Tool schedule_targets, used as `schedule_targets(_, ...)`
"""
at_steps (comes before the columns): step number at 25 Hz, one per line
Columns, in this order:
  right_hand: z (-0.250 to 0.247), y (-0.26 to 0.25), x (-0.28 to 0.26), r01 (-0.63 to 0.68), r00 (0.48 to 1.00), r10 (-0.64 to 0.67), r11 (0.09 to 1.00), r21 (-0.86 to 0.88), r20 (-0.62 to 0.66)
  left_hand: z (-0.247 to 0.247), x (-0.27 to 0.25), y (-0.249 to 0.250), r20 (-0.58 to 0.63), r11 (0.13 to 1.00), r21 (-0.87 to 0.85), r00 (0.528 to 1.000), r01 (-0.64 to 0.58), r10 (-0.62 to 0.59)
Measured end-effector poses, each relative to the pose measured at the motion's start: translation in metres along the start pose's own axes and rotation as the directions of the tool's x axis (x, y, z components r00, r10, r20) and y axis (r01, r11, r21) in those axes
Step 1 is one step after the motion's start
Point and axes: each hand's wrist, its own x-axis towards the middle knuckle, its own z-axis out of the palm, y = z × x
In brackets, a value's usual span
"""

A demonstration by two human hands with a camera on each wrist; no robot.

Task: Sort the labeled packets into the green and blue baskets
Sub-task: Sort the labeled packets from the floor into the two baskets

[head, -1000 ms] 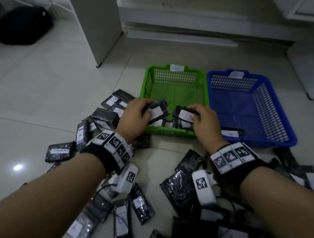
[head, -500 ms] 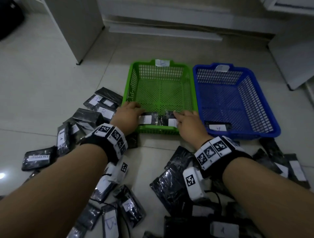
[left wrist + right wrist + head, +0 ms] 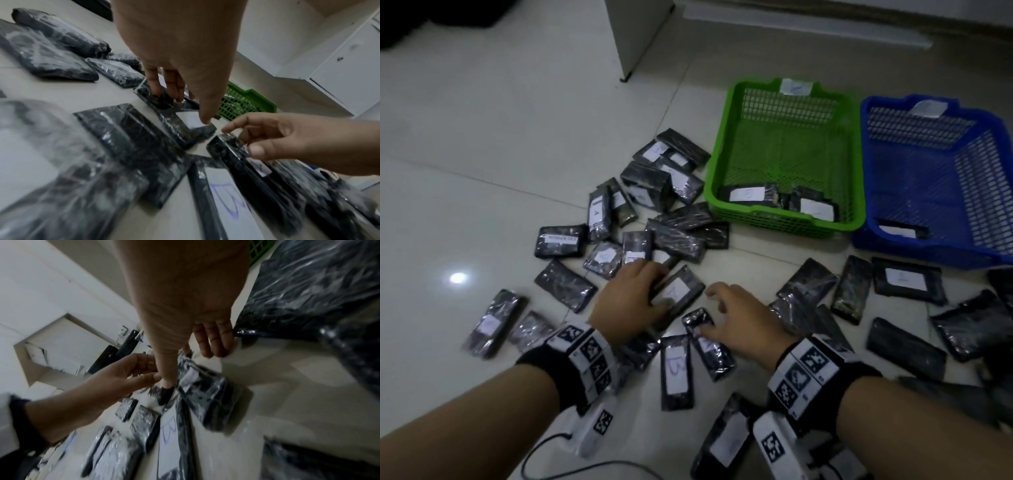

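Note:
Many black plastic-wrapped packets with white labels lie scattered on the tiled floor. My left hand (image 3: 654, 291) (image 3: 185, 107) grips one labelled packet (image 3: 678, 291) (image 3: 185, 128), fingers over its far edge and thumb on the label. Beside it, my right hand (image 3: 705, 310) (image 3: 190, 368) hovers with spread fingers. Only its thumb touches the end of a narrow packet (image 3: 698, 320) (image 3: 226, 146). A packet marked B (image 3: 676, 366) (image 3: 168, 434) lies just below both hands. The green basket (image 3: 774, 216) holds packets (image 3: 750, 193) at its near edge. The blue basket (image 3: 928, 253) holds one packet (image 3: 897, 231).
More packets (image 3: 647, 178) are heaped left of the green basket, and others (image 3: 907, 279) lie in front of the blue one. A white cabinet (image 3: 640, 34) stands at the back. A cable (image 3: 571, 469) trails by my left forearm. Bare tile stretches to the far left.
Both hands left packets in the green basket and drew back to the pile on the floor. My left hand has taken hold of a labelled packet; my right thumb has reached another.

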Motion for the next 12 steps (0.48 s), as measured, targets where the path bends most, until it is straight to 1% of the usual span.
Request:
schedule_targets(1,0.006,-0.003,-0.001,-0.013,0.999,0.017,0.997,-0.081,0.050,0.004,-0.005,-0.001,0.047,0.998,0.069,0.999,-0.005,0.002)
schedule_targets(2,0.010,-0.006,0.000,-0.013,0.998,0.022,0.991,-0.133,0.063,0.007,-0.009,0.000,0.079,0.989,0.145,0.997,-0.015,0.003)
schedule_targets(3,0.013,-0.008,0.001,-0.025,0.998,0.034,0.990,-0.140,0.062,0.011,-0.011,0.002,0.110,0.979,0.204,0.994,-0.021,-0.001)
schedule_targets(4,0.014,-0.008,0.004,-0.045,0.997,0.052,0.992,-0.120,0.059,0.013,-0.011,0.004,0.133,0.971,0.239,0.991,-0.016,-0.016)
schedule_targets(7,0.010,-0.005,0.010,-0.118,0.989,0.118,0.993,-0.007,0.090,0.016,-0.008,0.008,0.154,0.967,0.250,0.984,0.045,-0.086)
schedule_targets(8,0.006,-0.003,0.010,-0.123,0.989,0.118,0.991,0.058,0.091,0.015,-0.006,0.009,0.154,0.973,0.224,0.983,0.062,-0.098)
schedule_targets(9,0.001,-0.001,0.012,-0.126,0.990,0.117,0.984,0.128,0.077,0.012,-0.002,0.010,0.147,0.983,0.161,0.983,0.083,-0.107)
schedule_targets(11,-0.015,0.002,0.017,-0.134,0.990,0.141,0.934,0.330,0.002,0.005,0.006,0.013,0.128,0.985,-0.075,0.981,0.157,-0.147)
schedule_targets(12,-0.025,0.004,0.020,-0.139,0.984,0.175,0.874,0.465,-0.035,0.001,0.011,0.016,0.122,0.958,-0.204,0.976,0.203,-0.180)
